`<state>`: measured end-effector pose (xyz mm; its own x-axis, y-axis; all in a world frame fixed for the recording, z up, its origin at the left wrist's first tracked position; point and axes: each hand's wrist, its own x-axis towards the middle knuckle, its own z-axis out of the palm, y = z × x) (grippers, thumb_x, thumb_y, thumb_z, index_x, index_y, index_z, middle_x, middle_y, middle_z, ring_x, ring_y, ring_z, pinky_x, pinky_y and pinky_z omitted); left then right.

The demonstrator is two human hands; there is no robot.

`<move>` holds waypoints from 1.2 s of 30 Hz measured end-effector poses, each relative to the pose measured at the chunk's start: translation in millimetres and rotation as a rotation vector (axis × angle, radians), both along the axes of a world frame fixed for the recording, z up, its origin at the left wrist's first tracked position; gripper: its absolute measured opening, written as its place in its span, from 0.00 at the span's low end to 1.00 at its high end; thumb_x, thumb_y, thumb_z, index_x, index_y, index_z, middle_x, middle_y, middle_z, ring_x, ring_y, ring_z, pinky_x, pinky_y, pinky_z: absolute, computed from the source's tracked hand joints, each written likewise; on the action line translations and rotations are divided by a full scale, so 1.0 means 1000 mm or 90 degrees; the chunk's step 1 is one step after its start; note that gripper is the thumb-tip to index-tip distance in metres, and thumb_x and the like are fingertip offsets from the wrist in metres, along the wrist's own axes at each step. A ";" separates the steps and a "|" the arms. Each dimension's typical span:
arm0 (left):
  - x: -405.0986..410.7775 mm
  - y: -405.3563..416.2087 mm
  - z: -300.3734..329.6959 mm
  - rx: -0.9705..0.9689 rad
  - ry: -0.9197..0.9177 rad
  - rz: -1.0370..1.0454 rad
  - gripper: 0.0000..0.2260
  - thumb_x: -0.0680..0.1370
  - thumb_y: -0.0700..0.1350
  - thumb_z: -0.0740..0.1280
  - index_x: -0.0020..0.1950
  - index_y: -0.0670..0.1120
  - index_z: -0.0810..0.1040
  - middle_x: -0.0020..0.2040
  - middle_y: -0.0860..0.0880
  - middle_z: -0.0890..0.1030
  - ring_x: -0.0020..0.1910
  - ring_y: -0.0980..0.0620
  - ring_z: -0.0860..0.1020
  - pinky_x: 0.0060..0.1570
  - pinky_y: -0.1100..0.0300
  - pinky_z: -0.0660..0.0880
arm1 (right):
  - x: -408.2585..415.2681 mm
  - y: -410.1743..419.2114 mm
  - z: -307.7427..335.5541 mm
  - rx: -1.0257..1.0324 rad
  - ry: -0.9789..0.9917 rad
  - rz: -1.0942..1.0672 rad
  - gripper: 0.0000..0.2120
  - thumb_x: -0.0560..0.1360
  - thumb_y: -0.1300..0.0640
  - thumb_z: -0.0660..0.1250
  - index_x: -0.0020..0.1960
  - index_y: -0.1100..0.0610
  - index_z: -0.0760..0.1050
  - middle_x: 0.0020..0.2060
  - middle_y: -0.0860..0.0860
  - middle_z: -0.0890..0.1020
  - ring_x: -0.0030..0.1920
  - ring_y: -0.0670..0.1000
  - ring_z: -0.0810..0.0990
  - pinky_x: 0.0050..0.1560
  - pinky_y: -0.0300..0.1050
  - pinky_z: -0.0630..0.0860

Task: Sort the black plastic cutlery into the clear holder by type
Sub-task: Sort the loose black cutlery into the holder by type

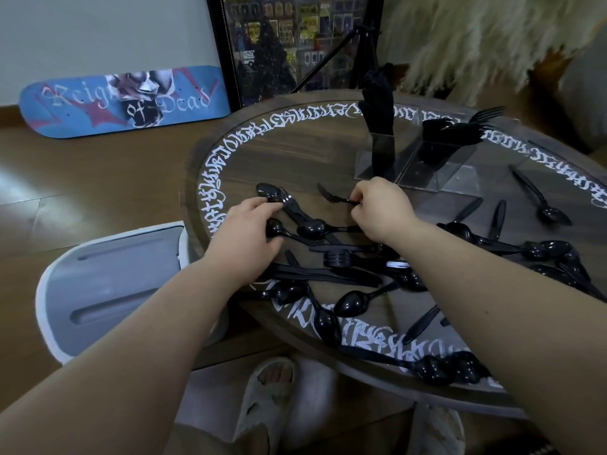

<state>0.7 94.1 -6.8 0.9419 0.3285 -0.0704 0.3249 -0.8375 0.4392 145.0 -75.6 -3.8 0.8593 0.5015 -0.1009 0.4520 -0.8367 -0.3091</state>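
Black plastic spoons, forks and knives lie scattered over the round dark wooden table. My right hand pinches the handle of a black fork, tines pointing left. My left hand lies on the pile, fingers at a fork beside a spoon; whether it grips the fork is unclear. The clear holder stands at the far side, with knives upright in its left compartment and forks in the middle one. More spoons lie near me.
A single spoon lies at the far right of the table. A grey and white seat stands to the left of the table. A skateboard deck and a framed picture lean on the wall behind.
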 end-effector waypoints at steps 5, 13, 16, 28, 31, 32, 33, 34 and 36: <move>-0.003 0.010 -0.003 0.019 0.031 0.044 0.20 0.75 0.47 0.68 0.67 0.51 0.74 0.64 0.50 0.74 0.61 0.49 0.74 0.60 0.57 0.70 | -0.013 0.024 0.004 0.059 -0.003 0.064 0.03 0.75 0.54 0.59 0.47 0.54 0.70 0.44 0.50 0.70 0.45 0.54 0.70 0.44 0.45 0.65; -0.001 0.012 -0.004 -0.011 0.009 0.055 0.14 0.75 0.46 0.70 0.61 0.51 0.78 0.55 0.50 0.75 0.47 0.55 0.76 0.50 0.62 0.70 | -0.016 0.048 0.002 -0.005 0.103 0.041 0.08 0.72 0.52 0.67 0.38 0.54 0.73 0.34 0.49 0.76 0.40 0.55 0.75 0.36 0.43 0.67; -0.001 0.012 -0.003 -0.030 -0.005 0.056 0.15 0.75 0.45 0.70 0.62 0.50 0.77 0.54 0.51 0.75 0.44 0.59 0.75 0.48 0.66 0.67 | -0.013 0.045 0.002 0.008 0.143 0.003 0.07 0.72 0.54 0.66 0.37 0.56 0.73 0.33 0.51 0.76 0.39 0.55 0.76 0.35 0.43 0.67; -0.011 -0.012 0.022 -0.022 0.053 -0.111 0.15 0.67 0.59 0.75 0.47 0.57 0.73 0.52 0.55 0.72 0.54 0.54 0.70 0.50 0.60 0.67 | -0.028 -0.036 0.030 0.189 0.011 -0.006 0.12 0.75 0.55 0.65 0.37 0.49 0.65 0.35 0.46 0.75 0.39 0.51 0.74 0.40 0.45 0.68; -0.017 -0.012 0.028 0.022 0.098 -0.140 0.15 0.67 0.60 0.74 0.46 0.57 0.73 0.52 0.54 0.72 0.56 0.53 0.68 0.54 0.58 0.69 | -0.040 -0.054 0.028 0.127 -0.029 0.033 0.06 0.79 0.54 0.61 0.43 0.53 0.68 0.35 0.47 0.73 0.42 0.54 0.73 0.40 0.46 0.65; -0.020 -0.010 0.030 0.034 0.105 -0.140 0.14 0.67 0.59 0.74 0.46 0.57 0.73 0.53 0.54 0.72 0.56 0.52 0.68 0.55 0.58 0.69 | -0.044 -0.057 0.025 0.107 -0.042 0.044 0.05 0.80 0.54 0.59 0.49 0.55 0.69 0.36 0.48 0.73 0.43 0.55 0.72 0.41 0.47 0.64; -0.023 -0.009 0.031 0.046 0.111 -0.139 0.14 0.68 0.59 0.74 0.46 0.57 0.73 0.53 0.54 0.73 0.57 0.51 0.69 0.55 0.58 0.68 | -0.049 -0.060 0.022 0.094 -0.046 0.048 0.08 0.80 0.53 0.57 0.55 0.55 0.70 0.39 0.50 0.73 0.44 0.55 0.70 0.42 0.47 0.64; -0.027 -0.008 0.032 0.057 0.119 -0.140 0.14 0.68 0.58 0.74 0.47 0.57 0.74 0.53 0.54 0.73 0.58 0.51 0.69 0.56 0.58 0.68 | -0.053 -0.061 0.020 0.088 -0.045 0.047 0.11 0.81 0.52 0.56 0.60 0.55 0.69 0.41 0.51 0.72 0.46 0.55 0.69 0.43 0.47 0.64; -0.033 -0.006 0.033 0.077 0.140 -0.144 0.15 0.68 0.59 0.74 0.49 0.57 0.74 0.55 0.53 0.73 0.60 0.50 0.68 0.58 0.58 0.67 | -0.062 -0.062 0.014 0.100 -0.048 0.032 0.13 0.82 0.52 0.54 0.63 0.55 0.67 0.43 0.53 0.72 0.48 0.55 0.68 0.44 0.46 0.63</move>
<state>-32.5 88.0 26.4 0.9584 0.1315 -0.2534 0.2011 -0.9410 0.2722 82.7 -137.4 10.3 0.8346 0.5489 0.0454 0.5190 -0.7562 -0.3984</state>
